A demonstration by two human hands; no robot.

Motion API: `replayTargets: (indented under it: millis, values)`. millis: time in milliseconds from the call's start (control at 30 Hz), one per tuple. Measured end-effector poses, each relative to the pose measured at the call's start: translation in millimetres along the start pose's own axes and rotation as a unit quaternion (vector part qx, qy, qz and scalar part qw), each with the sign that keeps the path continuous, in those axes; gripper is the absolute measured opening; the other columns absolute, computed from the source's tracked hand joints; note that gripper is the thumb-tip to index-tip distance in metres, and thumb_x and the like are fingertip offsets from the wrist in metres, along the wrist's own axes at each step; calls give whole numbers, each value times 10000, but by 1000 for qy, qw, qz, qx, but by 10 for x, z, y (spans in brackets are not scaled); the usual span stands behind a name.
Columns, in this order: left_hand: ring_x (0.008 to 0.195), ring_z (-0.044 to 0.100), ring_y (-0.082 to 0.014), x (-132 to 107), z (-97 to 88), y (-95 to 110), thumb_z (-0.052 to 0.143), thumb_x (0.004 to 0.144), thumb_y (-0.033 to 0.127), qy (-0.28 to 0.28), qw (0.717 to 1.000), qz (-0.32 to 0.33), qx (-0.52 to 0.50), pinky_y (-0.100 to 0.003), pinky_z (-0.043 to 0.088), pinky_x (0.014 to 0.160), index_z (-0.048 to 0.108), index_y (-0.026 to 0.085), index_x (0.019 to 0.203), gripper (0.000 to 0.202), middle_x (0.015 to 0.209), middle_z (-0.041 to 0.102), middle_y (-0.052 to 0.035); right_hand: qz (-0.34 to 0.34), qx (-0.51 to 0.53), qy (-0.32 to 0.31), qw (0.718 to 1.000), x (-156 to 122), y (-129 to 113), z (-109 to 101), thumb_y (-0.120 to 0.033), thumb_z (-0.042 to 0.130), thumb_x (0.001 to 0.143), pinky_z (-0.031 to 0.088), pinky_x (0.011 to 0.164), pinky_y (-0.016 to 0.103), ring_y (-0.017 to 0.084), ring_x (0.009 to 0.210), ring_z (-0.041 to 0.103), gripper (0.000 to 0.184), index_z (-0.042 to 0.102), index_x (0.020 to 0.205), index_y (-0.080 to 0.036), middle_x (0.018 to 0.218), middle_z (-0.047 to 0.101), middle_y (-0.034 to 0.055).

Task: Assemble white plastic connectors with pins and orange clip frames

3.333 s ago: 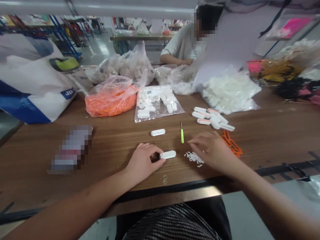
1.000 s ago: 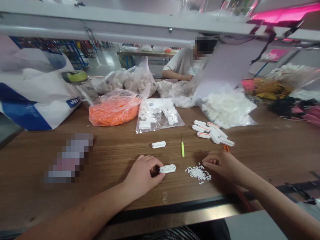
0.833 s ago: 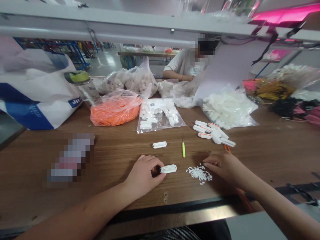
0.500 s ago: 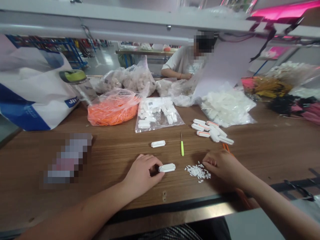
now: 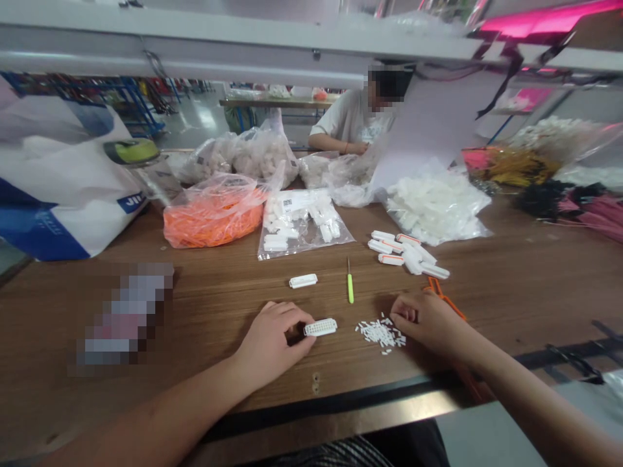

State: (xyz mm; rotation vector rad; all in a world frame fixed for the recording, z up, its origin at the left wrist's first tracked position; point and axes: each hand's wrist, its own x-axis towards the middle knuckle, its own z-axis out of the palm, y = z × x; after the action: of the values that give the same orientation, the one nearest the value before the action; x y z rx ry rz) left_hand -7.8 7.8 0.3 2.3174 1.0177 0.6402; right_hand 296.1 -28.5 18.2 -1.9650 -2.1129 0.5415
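You work at a brown wooden workbench, and behind the white connector housing lie a clear bag of white plastic parts and, further left, a bag of orange strips, while a green-handled pick lies just behind it on the right. Your left hand is curled and pinches this housing at its left end between thumb and fingers. To the right of the housing, your right hand has its fingers drawn together at the edge of a small heap of white pins, and I cannot tell if they hold a pin.
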Motion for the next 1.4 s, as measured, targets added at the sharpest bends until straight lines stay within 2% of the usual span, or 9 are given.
replayTargets:
  millis: [400, 533, 700, 833, 967, 1133, 1400]
  values:
    - [705, 575, -154, -3, -8, -14, 666, 812, 234, -13, 1000, 3, 2, -339, 373, 746, 658, 238, 878, 67, 761, 644, 32, -14, 2, 66, 998, 35, -18, -14, -273, 516, 766, 377, 527, 268, 137, 499, 551, 199, 593, 591, -217, 541, 628, -10]
    - [716, 568, -160, -1, -12, -1, 690, 801, 271, -16, 1000, -3, 2, -345, 379, 759, 662, 245, 892, 99, 785, 653, 25, -42, 10, 108, 993, 50, -179, -45, -262, 515, 776, 392, 607, 304, 146, 535, 559, 199, 601, 602, -216, 553, 637, -7]
    - [717, 567, -164, -2, -16, 18, 716, 778, 280, -22, 1000, -13, 3, -351, 378, 770, 666, 247, 896, 133, 792, 657, 26, -126, 53, 144, 980, 74, -543, -12, -244, 543, 795, 391, 728, 354, 152, 612, 571, 173, 600, 634, -213, 587, 646, -10]
    - [727, 576, -166, 11, -21, 46, 715, 771, 245, -19, 1000, -20, 10, -345, 368, 763, 675, 243, 877, 113, 769, 650, 29, -179, 111, 127, 969, 124, -815, 51, -225, 552, 824, 384, 741, 347, 139, 634, 559, 171, 606, 663, -208, 609, 626, -25]
    - [743, 585, -167, 14, -23, 58, 719, 770, 237, -16, 1000, -18, 3, -344, 369, 768, 675, 231, 884, 122, 791, 658, 22, -179, 173, 70, 966, 184, -969, 124, -213, 599, 816, 383, 734, 330, 127, 629, 533, 157, 627, 661, -210, 591, 600, -38]
    - [768, 591, -168, 5, -10, 36, 707, 800, 264, -14, 1000, -11, -2, -341, 371, 772, 665, 214, 843, 78, 775, 646, 22, -178, 186, 14, 966, 221, -1041, 229, -211, 634, 817, 385, 739, 325, 115, 603, 513, 145, 653, 673, -205, 574, 574, -47]
    - [769, 602, -174, 17, 5, 40, 688, 821, 300, -13, 1000, -4, 7, -346, 378, 767, 672, 223, 844, 82, 786, 665, 18, -193, 172, 27, 966, 246, -1028, 322, -186, 627, 806, 376, 748, 331, 116, 594, 508, 125, 649, 686, -209, 578, 568, -50]
